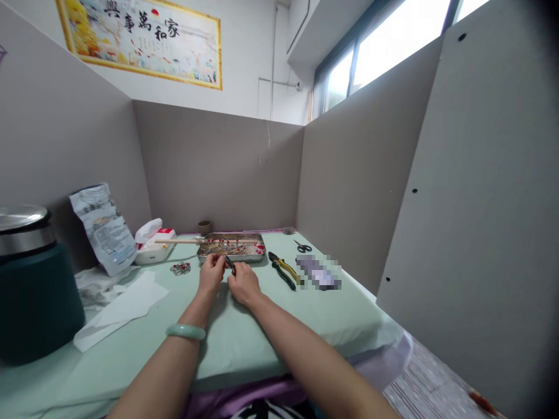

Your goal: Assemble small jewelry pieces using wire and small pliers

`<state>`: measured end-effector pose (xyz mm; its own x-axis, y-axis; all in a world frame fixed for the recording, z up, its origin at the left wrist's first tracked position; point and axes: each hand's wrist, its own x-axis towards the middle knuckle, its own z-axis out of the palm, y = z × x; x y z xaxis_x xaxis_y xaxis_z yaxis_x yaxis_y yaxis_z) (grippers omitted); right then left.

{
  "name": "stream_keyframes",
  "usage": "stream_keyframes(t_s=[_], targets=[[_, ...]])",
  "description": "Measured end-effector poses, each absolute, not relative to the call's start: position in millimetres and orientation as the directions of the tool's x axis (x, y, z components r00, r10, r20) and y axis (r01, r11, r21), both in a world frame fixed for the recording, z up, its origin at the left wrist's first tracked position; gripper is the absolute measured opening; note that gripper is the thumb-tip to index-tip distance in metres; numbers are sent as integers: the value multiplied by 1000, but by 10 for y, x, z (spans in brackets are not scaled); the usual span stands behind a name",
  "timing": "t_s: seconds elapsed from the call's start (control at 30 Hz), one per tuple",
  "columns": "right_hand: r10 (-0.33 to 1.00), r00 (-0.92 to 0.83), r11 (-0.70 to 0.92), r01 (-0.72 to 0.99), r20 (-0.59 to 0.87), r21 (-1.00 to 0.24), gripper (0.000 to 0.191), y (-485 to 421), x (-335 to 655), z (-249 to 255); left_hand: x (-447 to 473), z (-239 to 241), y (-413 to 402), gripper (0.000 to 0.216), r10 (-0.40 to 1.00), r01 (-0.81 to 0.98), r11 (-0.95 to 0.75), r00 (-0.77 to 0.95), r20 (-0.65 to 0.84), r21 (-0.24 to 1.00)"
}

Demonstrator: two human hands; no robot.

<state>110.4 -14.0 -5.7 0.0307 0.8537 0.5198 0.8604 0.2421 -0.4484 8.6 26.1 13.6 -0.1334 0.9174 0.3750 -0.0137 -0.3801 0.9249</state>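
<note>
Both hands meet over the table just in front of a shallow metal tray (264, 251) that holds small red and gold beads. My right hand (243, 283) is closed around small dark-handled pliers (230, 265), their jaws tilted up toward the left. Fingers pinched, my left hand (212, 272) works right at the pliers' tip; whatever it grips is too small to make out. A pale green bangle (186, 331) circles the left wrist. To the left of the hands lies a little heap of beaded pieces (180, 268) with red bits. A thin wooden stick (177, 241) rests across the tray.
Right of the hands lie yellow-and-green pliers (283, 272), black scissors (303, 247) and a blurred-out purple object (318, 272). On the left stand a dark green flask (37, 297), a foil bag (105, 230), a tissue pack (155, 247) and white paper (122, 305). Grey partitions (222, 169) enclose the table.
</note>
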Motion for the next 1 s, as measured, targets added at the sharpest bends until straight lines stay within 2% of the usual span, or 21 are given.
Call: stream_keyframes(t_s=[0.4, 0.73, 1.0], targets=[[842, 11, 277, 849, 539, -451, 25, -125, 1120, -77, 80, 130, 254, 31, 944, -102, -331, -43, 328, 938], [861, -18, 259, 876, 508, -408, 24, -140, 1136, -70, 53, 128, 260, 27, 939, -24, -328, -118, 323, 944], [874, -7, 216, 901, 486, -376, 25, -168, 1130, -54, 53, 135, 242, 23, 944, 2, -314, -108, 312, 950]])
